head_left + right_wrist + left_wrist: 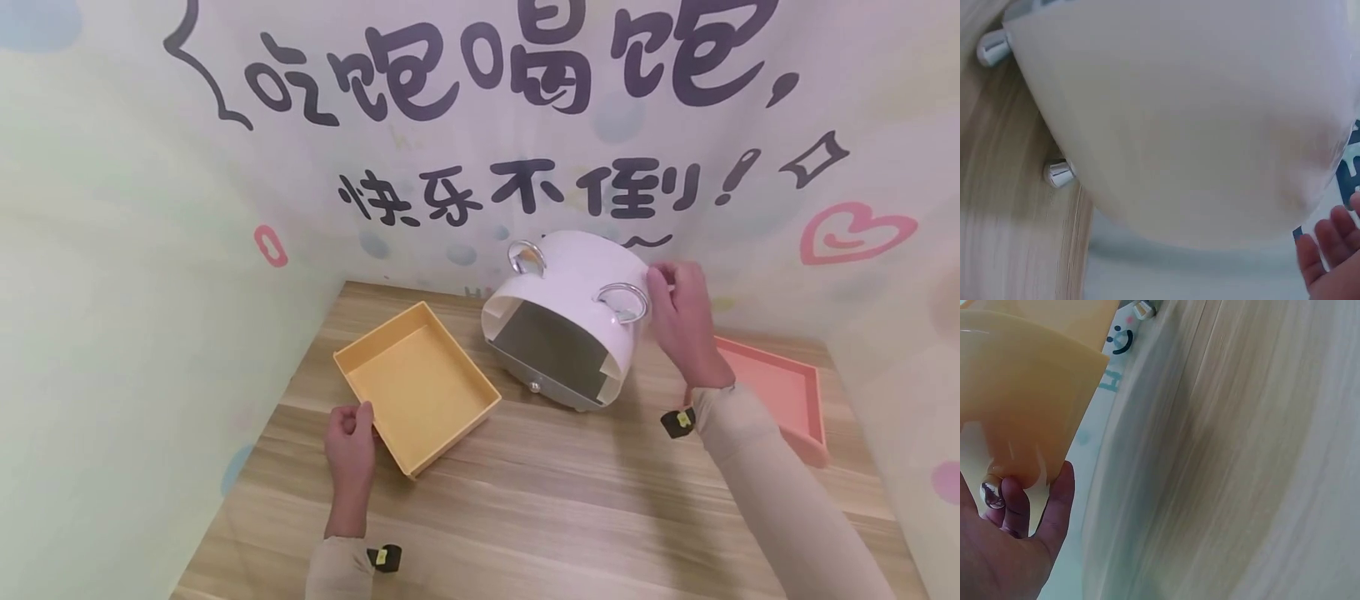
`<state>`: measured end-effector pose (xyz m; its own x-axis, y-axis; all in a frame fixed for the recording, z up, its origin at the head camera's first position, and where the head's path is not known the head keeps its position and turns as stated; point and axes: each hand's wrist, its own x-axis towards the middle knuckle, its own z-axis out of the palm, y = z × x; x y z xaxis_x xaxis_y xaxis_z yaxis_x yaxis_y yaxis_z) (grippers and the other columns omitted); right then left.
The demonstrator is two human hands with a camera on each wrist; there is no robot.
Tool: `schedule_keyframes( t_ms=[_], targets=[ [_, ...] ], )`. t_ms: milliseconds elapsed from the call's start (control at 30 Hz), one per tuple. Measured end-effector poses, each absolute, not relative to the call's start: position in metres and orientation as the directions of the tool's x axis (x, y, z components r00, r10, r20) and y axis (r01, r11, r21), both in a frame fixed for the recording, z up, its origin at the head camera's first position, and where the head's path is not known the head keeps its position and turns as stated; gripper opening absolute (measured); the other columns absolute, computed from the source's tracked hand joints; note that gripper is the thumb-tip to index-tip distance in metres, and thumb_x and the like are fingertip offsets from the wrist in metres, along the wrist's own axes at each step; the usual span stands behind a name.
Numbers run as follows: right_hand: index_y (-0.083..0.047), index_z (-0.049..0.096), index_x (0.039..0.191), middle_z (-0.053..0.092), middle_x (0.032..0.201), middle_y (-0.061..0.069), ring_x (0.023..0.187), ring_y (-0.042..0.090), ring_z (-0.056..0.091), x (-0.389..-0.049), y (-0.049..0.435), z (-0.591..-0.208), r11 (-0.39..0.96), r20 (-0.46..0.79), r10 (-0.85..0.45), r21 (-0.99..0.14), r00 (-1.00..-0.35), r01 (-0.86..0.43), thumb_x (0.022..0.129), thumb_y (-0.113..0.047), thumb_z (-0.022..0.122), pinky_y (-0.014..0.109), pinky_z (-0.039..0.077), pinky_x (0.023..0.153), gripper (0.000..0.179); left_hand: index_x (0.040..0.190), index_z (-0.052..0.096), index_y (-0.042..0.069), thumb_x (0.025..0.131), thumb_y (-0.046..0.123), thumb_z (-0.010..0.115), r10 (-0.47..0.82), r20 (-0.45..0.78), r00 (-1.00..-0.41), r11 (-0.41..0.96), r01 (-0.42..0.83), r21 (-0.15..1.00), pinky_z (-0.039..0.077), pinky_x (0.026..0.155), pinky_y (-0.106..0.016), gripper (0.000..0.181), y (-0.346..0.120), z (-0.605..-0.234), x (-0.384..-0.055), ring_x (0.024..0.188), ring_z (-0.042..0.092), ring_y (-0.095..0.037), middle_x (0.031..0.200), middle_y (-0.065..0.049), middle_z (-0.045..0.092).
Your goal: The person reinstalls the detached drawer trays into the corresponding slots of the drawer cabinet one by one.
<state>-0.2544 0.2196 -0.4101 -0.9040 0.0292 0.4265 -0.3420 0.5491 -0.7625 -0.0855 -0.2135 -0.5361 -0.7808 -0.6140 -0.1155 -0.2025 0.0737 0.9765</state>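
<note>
A yellow drawer (pixel 420 387), open at the top, is at the left of the table. My left hand (pixel 351 442) holds it at its near-left side, and in the left wrist view the fingers (pixel 1060 500) are beside a silver knob (pixel 992 492) on its panel. A white rounded cabinet (pixel 581 262) with two silver ear-shaped loops stands at the back, its front opening facing me above a grey lower drawer front (pixel 547 385). At its right rear edge my right hand (pixel 686 321) has its fingertips close to or touching the shell; exact contact cannot be seen.
A pink drawer (pixel 780 387) lies at the right, partly behind my right forearm. Behind the wooden table (pixel 525 508) is a printed wall cloth (pixel 450 142). Silver feet (pixel 1059 173) stick out of the cabinet's underside in the right wrist view.
</note>
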Motion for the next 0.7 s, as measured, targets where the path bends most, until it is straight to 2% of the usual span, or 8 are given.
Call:
schedule_keyframes(
  t_ms=[100, 200, 433, 700],
  targets=[
    [0.009, 0.05, 0.138, 0.048, 0.135, 0.028, 0.126, 0.038, 0.046, -0.268, 0.221, -0.411, 0.54, 0.327, -0.013, -0.793, -0.945, -0.282, 0.108, -0.035, 0.042, 0.054, 0.043, 0.106, 0.054, 0.101, 0.056, 0.005, 0.103, 0.028, 0.058, -0.612, -0.12, -0.782, 0.075, -0.209, 0.975, 0.058, 0.061, -0.026, 0.023, -0.213, -0.535, -0.085, 0.063, 0.063, -0.005, 0.075, -0.002, 0.064],
    [0.004, 0.04, 0.15, 0.042, 0.148, 0.029, 0.134, 0.044, 0.044, -0.274, 0.223, -0.414, 0.531, 0.236, -0.032, -0.819, -0.971, -0.217, 0.108, -0.041, 0.04, 0.062, 0.036, 0.114, 0.062, 0.103, 0.056, 0.004, 0.103, 0.029, 0.058, -0.605, -0.126, -0.786, 0.074, -0.213, 0.974, 0.059, 0.063, -0.028, 0.025, -0.211, -0.535, -0.085, 0.064, 0.064, -0.006, 0.076, -0.002, 0.065],
    [-0.016, 0.038, 0.156, 0.046, 0.154, 0.017, 0.138, 0.036, 0.042, -0.272, 0.228, -0.423, 0.482, 0.04, 0.02, -0.876, -0.999, -0.026, 0.103, -0.063, 0.038, 0.06, 0.033, 0.118, 0.071, 0.102, 0.056, 0.004, 0.103, 0.03, 0.058, -0.592, -0.112, -0.798, 0.092, -0.205, 0.974, 0.057, 0.063, -0.028, 0.026, -0.207, -0.534, -0.084, 0.063, 0.061, -0.006, 0.071, 0.004, 0.061],
    [-0.015, 0.042, 0.151, 0.049, 0.148, 0.017, 0.134, 0.036, 0.044, -0.278, 0.226, -0.429, 0.453, -0.047, 0.03, -0.89, -0.998, 0.055, 0.097, -0.072, 0.042, 0.058, 0.033, 0.118, 0.079, 0.098, 0.055, 0.003, 0.103, 0.029, 0.058, -0.608, -0.076, -0.79, 0.104, -0.175, 0.979, 0.056, 0.063, -0.026, 0.026, -0.206, -0.532, -0.085, 0.064, 0.061, -0.005, 0.07, 0.006, 0.061]
  ],
)
